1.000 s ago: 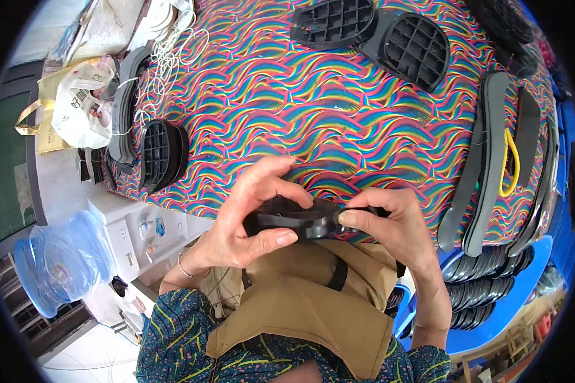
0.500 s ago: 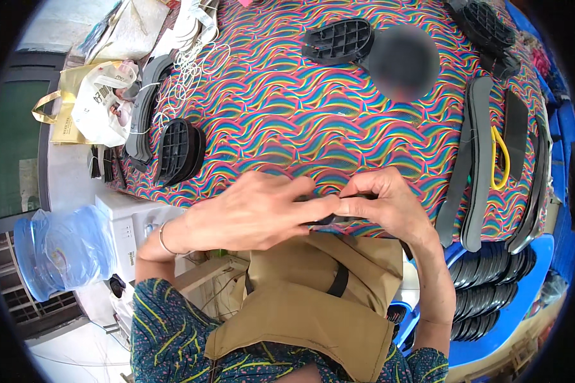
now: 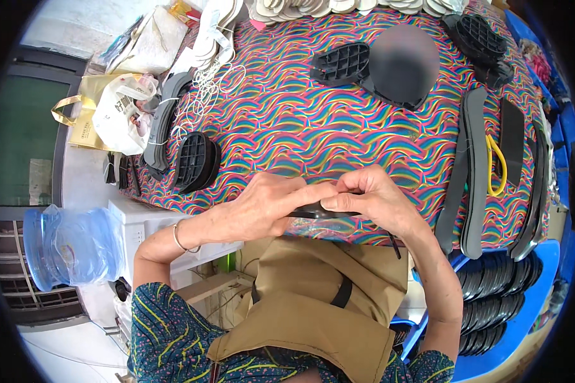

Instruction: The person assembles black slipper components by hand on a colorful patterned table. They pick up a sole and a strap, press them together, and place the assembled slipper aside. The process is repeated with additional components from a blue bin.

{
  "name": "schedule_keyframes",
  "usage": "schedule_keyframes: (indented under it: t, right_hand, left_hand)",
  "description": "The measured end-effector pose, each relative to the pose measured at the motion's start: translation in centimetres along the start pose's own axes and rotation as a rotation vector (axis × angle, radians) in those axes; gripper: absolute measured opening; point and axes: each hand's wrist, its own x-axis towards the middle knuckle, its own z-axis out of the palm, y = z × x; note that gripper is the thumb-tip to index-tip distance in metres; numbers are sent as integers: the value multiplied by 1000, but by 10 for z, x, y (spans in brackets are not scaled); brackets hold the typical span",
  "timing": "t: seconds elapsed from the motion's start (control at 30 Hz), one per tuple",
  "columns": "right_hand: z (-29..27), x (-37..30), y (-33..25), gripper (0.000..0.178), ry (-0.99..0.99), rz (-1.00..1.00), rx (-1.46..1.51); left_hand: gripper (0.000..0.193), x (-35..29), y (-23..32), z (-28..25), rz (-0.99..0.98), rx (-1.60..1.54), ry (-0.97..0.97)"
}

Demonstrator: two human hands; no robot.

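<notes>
My left hand [image 3: 271, 203] and my right hand [image 3: 374, 199] meet over the near edge of the table. Between them is a glossy black curved piece [image 3: 322, 210], its kind unclear because fingers cover much of it. Both thumbs and forefingers pinch it closely together. A thin dark stick [image 3: 395, 246] shows below my right wrist; whether that hand holds it I cannot tell. A tan apron [image 3: 300, 319] covers my lap.
Colourful patterned cloth [image 3: 287, 127] covers the table. Black ribbed sole-shaped pieces [image 3: 195, 163] lie left, another [image 3: 342, 64] farther back. Long grey strips [image 3: 474, 172] and a yellow loop [image 3: 497, 166] lie right. A blue tray [image 3: 530, 319] holds stacked black pieces [image 3: 482, 313]. A water bottle [image 3: 73, 249] stands left.
The view has shifted, bringing stacked pale pieces at the table's back into sight. My fingers have shifted slightly, and more of the glossy black piece shows beneath them.
</notes>
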Motion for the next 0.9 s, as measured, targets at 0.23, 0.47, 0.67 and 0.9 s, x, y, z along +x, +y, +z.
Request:
schedule_keyframes:
  t: [0.23,0.47,0.67,0.9]
  right_hand:
    - [-15,-22,-64,28,-12,16,79]
    - [-22,-59,-71,16,54,21,176]
    - [-11,-72,-51,18,120,-113,364]
    - [19,-78,-21,18,296,-169,516]
  left_hand:
    - [49,7,37,-35,-8,-366,212]
    - [27,-4,58,-30,-195,-594,410]
    - [27,-8,62,-24,-338,-673,575]
    - [34,-9,49,-11,-319,-760,719]
